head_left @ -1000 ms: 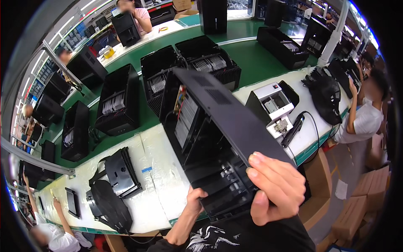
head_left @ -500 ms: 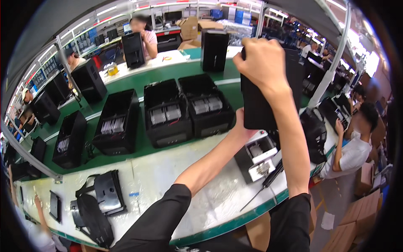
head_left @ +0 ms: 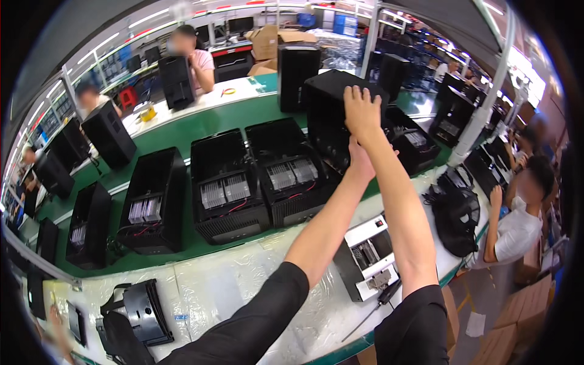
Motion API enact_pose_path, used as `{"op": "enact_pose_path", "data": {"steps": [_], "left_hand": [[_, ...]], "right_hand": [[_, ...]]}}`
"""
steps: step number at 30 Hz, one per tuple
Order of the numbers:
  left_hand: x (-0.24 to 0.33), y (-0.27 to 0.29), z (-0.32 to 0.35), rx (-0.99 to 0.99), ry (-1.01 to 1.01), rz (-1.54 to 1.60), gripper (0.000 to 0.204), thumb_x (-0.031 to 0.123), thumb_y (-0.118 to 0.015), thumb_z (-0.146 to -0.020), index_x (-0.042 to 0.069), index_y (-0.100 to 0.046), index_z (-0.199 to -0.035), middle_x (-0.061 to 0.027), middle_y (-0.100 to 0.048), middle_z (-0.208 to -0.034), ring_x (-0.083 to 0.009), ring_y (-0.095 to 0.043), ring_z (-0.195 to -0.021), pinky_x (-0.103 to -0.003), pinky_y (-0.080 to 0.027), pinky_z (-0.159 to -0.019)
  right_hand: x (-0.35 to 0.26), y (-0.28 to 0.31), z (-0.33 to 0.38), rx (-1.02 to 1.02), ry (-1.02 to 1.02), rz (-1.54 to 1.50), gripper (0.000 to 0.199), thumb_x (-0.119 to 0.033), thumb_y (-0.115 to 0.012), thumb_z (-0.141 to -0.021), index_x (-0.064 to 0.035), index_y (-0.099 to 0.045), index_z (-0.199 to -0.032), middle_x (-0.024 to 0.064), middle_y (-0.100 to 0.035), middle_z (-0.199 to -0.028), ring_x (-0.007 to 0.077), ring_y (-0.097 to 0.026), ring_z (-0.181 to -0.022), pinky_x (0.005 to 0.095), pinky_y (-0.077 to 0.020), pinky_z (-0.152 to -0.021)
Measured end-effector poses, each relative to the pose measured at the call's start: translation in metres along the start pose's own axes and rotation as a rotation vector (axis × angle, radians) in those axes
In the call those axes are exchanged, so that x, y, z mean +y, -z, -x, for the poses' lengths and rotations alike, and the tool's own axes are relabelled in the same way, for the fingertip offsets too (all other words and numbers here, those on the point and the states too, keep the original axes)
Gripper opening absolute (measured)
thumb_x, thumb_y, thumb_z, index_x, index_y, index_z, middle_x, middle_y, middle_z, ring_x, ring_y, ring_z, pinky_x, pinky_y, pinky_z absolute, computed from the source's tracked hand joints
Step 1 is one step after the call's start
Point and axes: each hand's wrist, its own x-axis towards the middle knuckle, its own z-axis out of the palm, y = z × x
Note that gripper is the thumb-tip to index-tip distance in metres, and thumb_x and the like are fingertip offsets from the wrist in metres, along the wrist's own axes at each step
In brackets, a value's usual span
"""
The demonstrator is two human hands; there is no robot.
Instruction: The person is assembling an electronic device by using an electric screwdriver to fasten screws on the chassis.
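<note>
**Both hands on an upright black case at the green belt**

We see both arms stretched out over the white plastic-covered workbench (head_left: 243, 286) toward a tall black box-shaped metal case (head_left: 328, 121) standing upright on the green conveyor belt (head_left: 182, 131). Right hand (head_left: 361, 112) lies flat on the case's top near edge, fingers spread – pressing, not wrapped around. Left hand (head_left: 359, 163) is lower, against the case's side facing us; its fingers are hidden behind the right forearm, so we cannot tell how it grips.

Just left of the case – two open black cases lying on their backs (head_left: 258, 176), silver inner parts and red wires showing, touching each other side by side. More open black cases (head_left: 149, 201) lie further left on the belt.

On the bench near the right elbow sits a white boxy machine (head_left: 371, 255), a black cable beside it. A black curved plastic panel (head_left: 143, 310) lies at the bench's left end. A seated person in a white shirt (head_left: 517, 225) is at far right.
</note>
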Motion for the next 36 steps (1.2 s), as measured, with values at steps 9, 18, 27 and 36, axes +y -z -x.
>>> {"op": "enact_pose_path", "data": {"steps": [9,18,27,36], "left_hand": [[0.17,-0.058,0.201,0.171,-0.01,-0.876,0.044,0.018,-0.042,-0.086,-0.005,-0.045,-0.124,-0.0181,-0.055,-0.117,-0.0266,-0.053,-0.108,-0.039,-0.041,-0.095],[0.259,-0.029,0.494,1.02,-0.495,-2.703,0.035,0.002,-0.055,-0.069,0.001,-0.056,-0.103,-0.0134,-0.056,-0.105,-0.0292,-0.052,-0.102,-0.036,-0.042,-0.089],[0.295,-0.008,0.516,0.828,-0.446,-3.077,0.05,0.009,-0.074,-0.055,0.009,-0.052,-0.1,-0.0091,-0.048,-0.106,-0.0289,-0.046,-0.105,-0.039,-0.036,-0.092],[0.33,0.004,0.527,0.968,-0.008,-2.958,0.047,0.019,-0.079,-0.057,0.007,-0.051,-0.093,-0.0085,-0.047,-0.099,-0.028,-0.051,-0.098,-0.037,-0.047,-0.079]], "right_hand": [[0.004,0.01,-0.012,-0.03,-0.081,-0.056,0.059,-0.008,-0.063,-0.066,-0.0095,-0.039,-0.12,0.0077,-0.047,-0.11,0.0259,-0.047,-0.108,0.039,-0.0517,-0.07],[-0.001,0.019,-0.011,-0.18,-0.073,-0.199,0.078,-0.014,-0.063,-0.067,-0.0103,-0.027,-0.136,0.0117,-0.039,-0.129,0.03,-0.038,-0.121,0.0449,-0.0473,-0.083],[0.03,0.048,0.009,-0.193,-0.072,-0.55,0.061,-0.013,-0.059,-0.074,-0.0065,-0.036,-0.13,0.0166,-0.031,-0.138,0.0338,-0.033,-0.126,0.0403,-0.0392,-0.095],[0.049,0.333,0.175,-0.656,0.334,-1.466,0.035,-0.008,-0.066,-0.068,-0.0021,-0.059,-0.102,0.0179,-0.061,-0.101,0.0316,-0.059,-0.094,0.0371,-0.0451,-0.082]]}}
